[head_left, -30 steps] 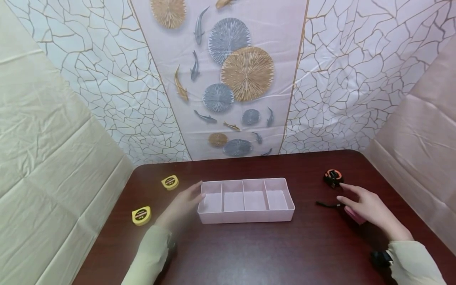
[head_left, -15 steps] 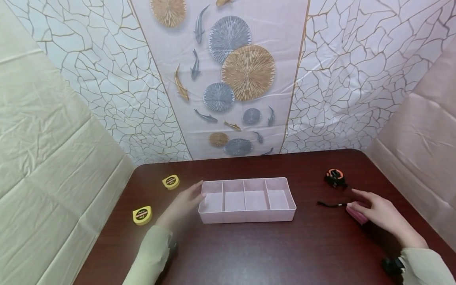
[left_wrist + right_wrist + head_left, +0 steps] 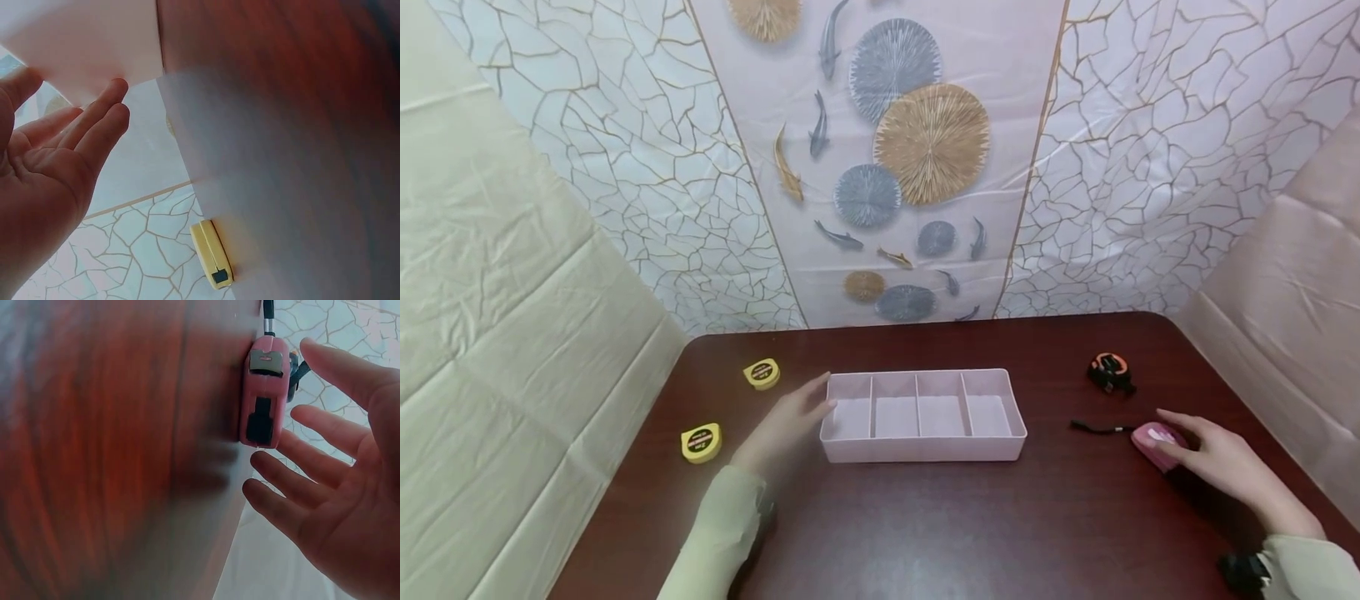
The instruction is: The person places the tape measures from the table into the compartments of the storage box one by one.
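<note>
A pale pink tray (image 3: 925,450) with several compartments stands mid-table. My left hand (image 3: 786,425) is at its left end; in the left wrist view the fingers (image 3: 103,119) lie fairly straight against the end wall and the thumb reaches its rim. On the right, my right hand (image 3: 1225,462) hovers by a pink tape measure (image 3: 1157,443) with a black wrist strap (image 3: 1101,428). Thumb and fingers are spread, and in the right wrist view a gap shows between the palm and the pink case (image 3: 270,387), which rests on the table.
Two yellow tape measures, one nearer (image 3: 702,443) and one farther (image 3: 762,374), lie left of the tray. A black and orange tape measure (image 3: 1110,372) is behind the pink one. Fabric walls (image 3: 535,317) enclose the table (image 3: 940,525) at the back and sides.
My right hand has drawn back to the right, uncovering more of the pink tape measure. The left hand stays at the tray's end. The head view has shifted slightly.
</note>
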Motion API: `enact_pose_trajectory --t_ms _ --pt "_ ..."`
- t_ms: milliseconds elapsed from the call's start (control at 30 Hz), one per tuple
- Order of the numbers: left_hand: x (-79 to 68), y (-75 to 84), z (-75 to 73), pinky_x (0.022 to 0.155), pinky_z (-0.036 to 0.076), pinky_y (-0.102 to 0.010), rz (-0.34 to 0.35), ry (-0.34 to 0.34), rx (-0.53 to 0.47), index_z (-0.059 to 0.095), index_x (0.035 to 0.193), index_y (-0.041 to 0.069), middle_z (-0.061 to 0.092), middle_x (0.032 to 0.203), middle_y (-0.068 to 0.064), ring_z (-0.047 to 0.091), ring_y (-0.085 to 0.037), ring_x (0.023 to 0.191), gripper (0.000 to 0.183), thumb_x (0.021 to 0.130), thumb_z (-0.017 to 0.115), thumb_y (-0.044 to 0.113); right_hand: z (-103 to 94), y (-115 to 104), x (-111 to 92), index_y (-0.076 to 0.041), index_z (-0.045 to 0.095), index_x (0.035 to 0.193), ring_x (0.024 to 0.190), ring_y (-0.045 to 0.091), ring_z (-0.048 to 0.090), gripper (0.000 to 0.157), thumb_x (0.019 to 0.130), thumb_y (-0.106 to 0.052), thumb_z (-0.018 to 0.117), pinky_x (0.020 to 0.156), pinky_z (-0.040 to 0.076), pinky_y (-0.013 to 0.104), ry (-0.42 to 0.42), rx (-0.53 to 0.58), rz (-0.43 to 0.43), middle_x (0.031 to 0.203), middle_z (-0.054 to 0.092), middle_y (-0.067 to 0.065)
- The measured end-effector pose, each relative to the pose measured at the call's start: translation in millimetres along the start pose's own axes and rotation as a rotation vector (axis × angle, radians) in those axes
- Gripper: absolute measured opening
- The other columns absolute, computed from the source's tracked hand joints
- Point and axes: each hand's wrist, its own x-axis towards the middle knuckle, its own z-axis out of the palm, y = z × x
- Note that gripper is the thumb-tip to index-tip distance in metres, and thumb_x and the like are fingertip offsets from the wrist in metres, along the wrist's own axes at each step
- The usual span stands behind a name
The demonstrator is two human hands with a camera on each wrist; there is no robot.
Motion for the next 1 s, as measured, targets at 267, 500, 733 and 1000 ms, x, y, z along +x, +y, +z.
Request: enact_pose_trajectory --t_ms 267,500,733,1000 --pt "3.2 -4.6 1.3 0.116 0.031 -0.052 -0.025 0.010 -0.026 0.043 0.153 0.034 0.051 0.149 0.007 0.045 -0.016 0.139 0.075 0.089 0.059 0.070 -3.7 -1.9 -2.6 0.010 0.055 0.135 0.105 0.044 0.057 0.061 0.094 -0.033 0.072 0.082 0.047 0.051 -0.056 0.002 0.042 0.128 0.056 0.038" --pt "2.5 -6.1 6.8 0.116 0.031 -0.050 -0.007 0.020 0.019 0.043 0.154 0.030 0.050 0.150 0.008 0.044 -0.017 0.140 0.060 0.100 0.059 0.048 -2.8 -0.8 -8.6 0.012 0.053 0.136 0.102 0.040 0.058 0.070 0.090 -0.036 0.076 0.076 0.047 0.040 -0.086 0.006 0.055 0.126 0.056 0.038" --pt "-0.2 -1.5 5.8 0.115 0.033 -0.050 -0.007 0.030 0.021 0.043 0.154 0.028 0.051 0.148 0.009 0.047 -0.016 0.137 0.061 0.099 0.060 0.049 -3.2 -1.4 -7.3 0.014 0.051 0.136 0.104 0.040 0.057 0.080 0.083 -0.036 0.082 0.074 0.047 0.036 -0.095 0.004 0.033 0.129 0.054 0.039" --pt "-0.5 1.6 1.7 0.116 0.031 -0.052 -0.011 0.016 0.008 0.042 0.154 0.032 0.049 0.152 0.007 0.044 -0.017 0.140 0.079 0.088 0.056 0.073 -1.9 1.1 -6.7 0.016 0.050 0.135 0.106 0.045 0.057 0.081 0.079 -0.032 0.085 0.076 0.047 0.038 -0.089 -0.002 0.016 0.127 0.054 0.041"
